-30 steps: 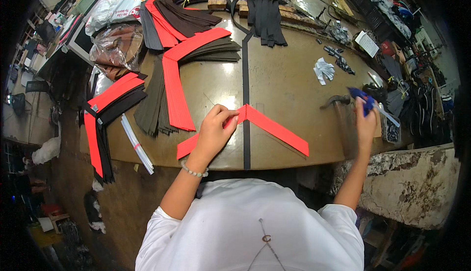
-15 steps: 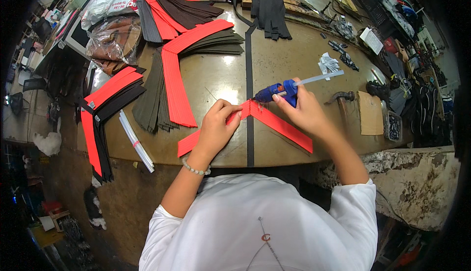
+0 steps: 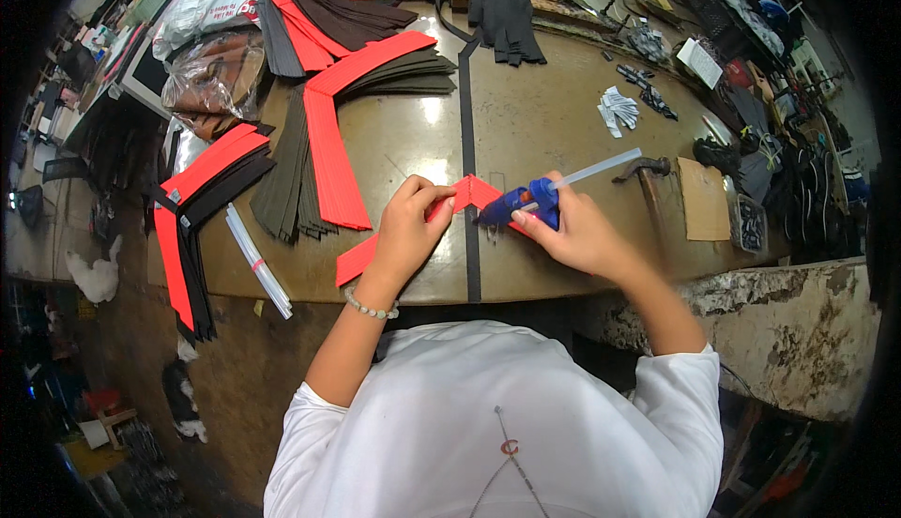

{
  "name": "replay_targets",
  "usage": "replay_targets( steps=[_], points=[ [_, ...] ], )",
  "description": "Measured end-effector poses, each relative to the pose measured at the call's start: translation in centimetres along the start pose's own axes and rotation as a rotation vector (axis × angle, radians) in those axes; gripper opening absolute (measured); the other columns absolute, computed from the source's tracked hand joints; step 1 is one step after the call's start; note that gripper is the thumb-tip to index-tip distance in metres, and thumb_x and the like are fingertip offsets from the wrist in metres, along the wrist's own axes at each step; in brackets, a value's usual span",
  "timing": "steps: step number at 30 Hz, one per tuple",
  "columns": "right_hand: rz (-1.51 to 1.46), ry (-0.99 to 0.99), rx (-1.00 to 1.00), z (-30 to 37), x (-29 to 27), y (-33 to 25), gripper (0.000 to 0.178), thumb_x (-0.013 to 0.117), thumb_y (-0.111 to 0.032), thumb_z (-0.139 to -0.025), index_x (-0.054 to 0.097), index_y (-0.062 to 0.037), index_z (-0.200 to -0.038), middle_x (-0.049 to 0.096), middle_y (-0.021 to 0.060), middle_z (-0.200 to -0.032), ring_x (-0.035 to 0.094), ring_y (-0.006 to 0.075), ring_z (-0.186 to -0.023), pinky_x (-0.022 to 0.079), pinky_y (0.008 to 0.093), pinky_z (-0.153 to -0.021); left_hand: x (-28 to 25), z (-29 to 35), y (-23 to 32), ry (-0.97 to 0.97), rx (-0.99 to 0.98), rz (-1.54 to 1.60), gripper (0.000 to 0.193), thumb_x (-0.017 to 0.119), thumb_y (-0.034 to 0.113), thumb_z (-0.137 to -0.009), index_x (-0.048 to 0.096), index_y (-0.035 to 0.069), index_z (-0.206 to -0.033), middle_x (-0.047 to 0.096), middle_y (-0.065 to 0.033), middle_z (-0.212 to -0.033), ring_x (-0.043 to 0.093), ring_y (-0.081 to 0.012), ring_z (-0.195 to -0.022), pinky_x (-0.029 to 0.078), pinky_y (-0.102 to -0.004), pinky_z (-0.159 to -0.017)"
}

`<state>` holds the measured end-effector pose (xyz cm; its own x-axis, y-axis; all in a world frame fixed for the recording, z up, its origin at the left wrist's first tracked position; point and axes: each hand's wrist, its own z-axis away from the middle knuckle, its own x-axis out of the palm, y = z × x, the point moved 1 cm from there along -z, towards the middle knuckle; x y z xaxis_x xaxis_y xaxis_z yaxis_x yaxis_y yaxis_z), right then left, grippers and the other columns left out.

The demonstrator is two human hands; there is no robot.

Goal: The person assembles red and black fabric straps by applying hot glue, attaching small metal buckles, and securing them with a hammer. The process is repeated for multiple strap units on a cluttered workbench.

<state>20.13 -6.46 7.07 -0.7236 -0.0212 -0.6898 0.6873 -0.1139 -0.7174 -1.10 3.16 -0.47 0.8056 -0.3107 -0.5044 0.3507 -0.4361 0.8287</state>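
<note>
On the table in front of me lies a red V-shaped strip [image 3: 482, 190], its peak pointing away from me. My left hand [image 3: 405, 229] pinches its left arm close to the peak, thumb and fingers closed on it. In my right hand [image 3: 584, 227] is a blue hot glue gun [image 3: 519, 206], gripped by its handle. A long translucent glue stick [image 3: 601, 167] juts from the gun's back end. The nozzle points left, just nearer me than the peak, and the gun and hand cover much of the strip's right arm. Whether the nozzle touches anything I cannot tell.
Fanned red and dark strips [image 3: 338, 166] lie beyond my left hand, with another red and black bundle [image 3: 174, 236] farther left. Glue sticks [image 3: 258, 260] lie near the front edge. A hammer [image 3: 648, 180], cardboard [image 3: 704, 201] and white tags [image 3: 617, 110] are on the right.
The glue gun has come down from the peak toward me, and its nozzle now sits lower. My left hand keeps its pinch on the strip. The whole view has shifted slightly.
</note>
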Motion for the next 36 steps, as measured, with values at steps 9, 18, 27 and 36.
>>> replay_targets(
  steps=[9, 18, 27, 36],
  points=[
    [-0.134, 1.120, 0.294, 4.2, -7.8, 12.6, 0.052, 0.062, -0.048, -0.096, 0.060, 0.0025, -0.110, 0.067, 0.0091, -0.086, 0.062, 0.0185, -0.072, 0.051, 0.0357, -0.067, 0.0, 0.0, -0.1, 0.012, 0.013, -0.023, 0.012, 0.070, 0.009, -0.088, 0.074, 0.003, -0.098, 0.060, -0.0074, -0.086, 0.059, -0.0146, -0.069, 0.049, -0.0258, -0.063],
    [0.539, 0.594, 0.933, 12.7, -12.5, 14.0, 0.054, 0.054, -0.047, -0.097, 0.067, 0.0056, -0.092, 0.069, 0.0256, -0.091, 0.066, 0.0441, -0.088, 0.051, 0.0473, -0.077, -0.5, -0.1, 1.0, -0.029, 0.027, -0.042, 0.015, 0.072, 0.009, -0.086, 0.072, 0.001, -0.099, 0.059, -0.0086, -0.086, 0.057, -0.0167, -0.068, 0.047, -0.0291, -0.062],
    [0.550, 0.708, 0.513, -11.0, -18.5, 27.7, 0.049, 0.075, -0.033, -0.083, 0.065, -0.0030, -0.120, 0.063, 0.0273, -0.120, 0.060, 0.0402, -0.112, 0.048, 0.0450, -0.096, -0.6, -0.1, 0.9, -0.034, -0.003, -0.013, 0.012, 0.069, 0.007, -0.089, 0.073, 0.002, -0.100, 0.059, -0.0071, -0.085, 0.056, -0.0136, -0.067, 0.046, -0.0262, -0.060],
    [0.430, 0.702, 0.312, -10.7, -18.2, 28.9, 0.024, 0.079, -0.022, -0.078, 0.074, 0.0005, -0.086, 0.070, 0.0216, -0.082, 0.069, 0.0379, -0.082, 0.054, 0.0438, -0.077, -0.7, 0.1, 1.0, -0.029, -0.009, 0.009, 0.011, 0.068, 0.007, -0.089, 0.073, 0.002, -0.098, 0.060, -0.0079, -0.086, 0.058, -0.0149, -0.067, 0.047, -0.0271, -0.060]
  ],
)
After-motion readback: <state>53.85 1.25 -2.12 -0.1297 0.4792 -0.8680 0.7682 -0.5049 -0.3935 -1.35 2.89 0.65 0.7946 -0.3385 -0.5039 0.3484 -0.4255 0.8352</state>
